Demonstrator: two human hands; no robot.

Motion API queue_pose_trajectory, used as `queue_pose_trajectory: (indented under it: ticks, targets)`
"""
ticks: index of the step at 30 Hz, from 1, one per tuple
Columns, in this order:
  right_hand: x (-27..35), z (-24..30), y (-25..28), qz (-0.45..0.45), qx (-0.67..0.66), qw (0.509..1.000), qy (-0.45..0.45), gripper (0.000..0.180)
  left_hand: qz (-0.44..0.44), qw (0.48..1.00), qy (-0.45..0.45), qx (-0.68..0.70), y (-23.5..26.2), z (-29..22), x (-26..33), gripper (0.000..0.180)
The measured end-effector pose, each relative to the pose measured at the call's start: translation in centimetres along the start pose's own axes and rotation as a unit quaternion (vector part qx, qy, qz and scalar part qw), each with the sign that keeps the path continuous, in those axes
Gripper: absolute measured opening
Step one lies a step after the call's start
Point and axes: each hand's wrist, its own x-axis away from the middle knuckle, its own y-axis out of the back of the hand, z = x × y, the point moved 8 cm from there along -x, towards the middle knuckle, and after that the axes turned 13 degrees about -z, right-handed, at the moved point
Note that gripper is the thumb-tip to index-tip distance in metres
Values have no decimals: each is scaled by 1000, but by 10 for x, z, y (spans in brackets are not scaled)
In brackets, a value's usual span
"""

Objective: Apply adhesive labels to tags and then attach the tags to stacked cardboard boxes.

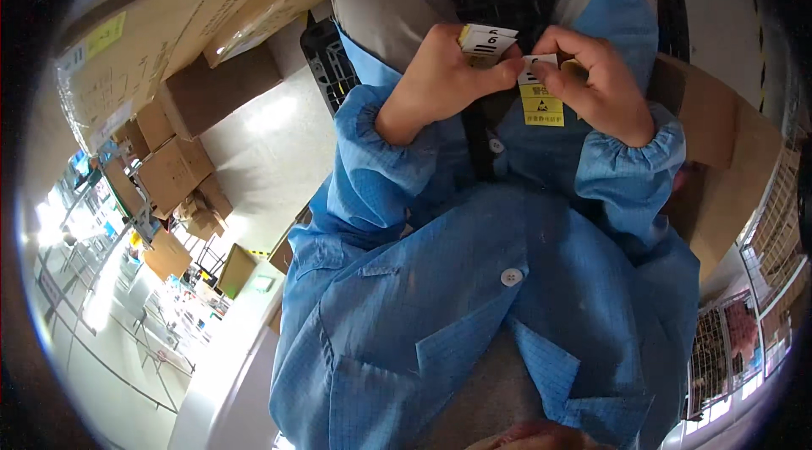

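My left hand (440, 82) is closed around a small stack of white-and-yellow label cards (489, 38), pinched between thumb and fingers, with black print facing up. Close beside it, my right hand (599, 88) pinches a single yellow-and-white label card (542, 112) by its white end. The yellow part of that card hangs toward me and bears a black triangle symbol. Both hands are held over my lap, and the two sets of cards are slightly apart. Blue sleeves with gathered cuffs cover my forearms.
Large cardboard boxes (152, 44) are stacked at the left, with more brown boxes (173, 171) behind them. A black plastic crate (330, 61) stands beside my knee. Brown cardboard (719, 162) lies at my right, near a wire-mesh rack (774, 281).
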Motion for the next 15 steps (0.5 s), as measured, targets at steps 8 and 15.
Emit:
queue_pose_trajectory:
  ticks: [8,15]
  targets:
    - [6,-8,11,-5,1,999,-54,9,20,995,-13,-96,-16,-16,-9,21]
    - [1,-10,20,-47,93,994,7,12,-8,981,-108,-161,-19,-16,-12,18]
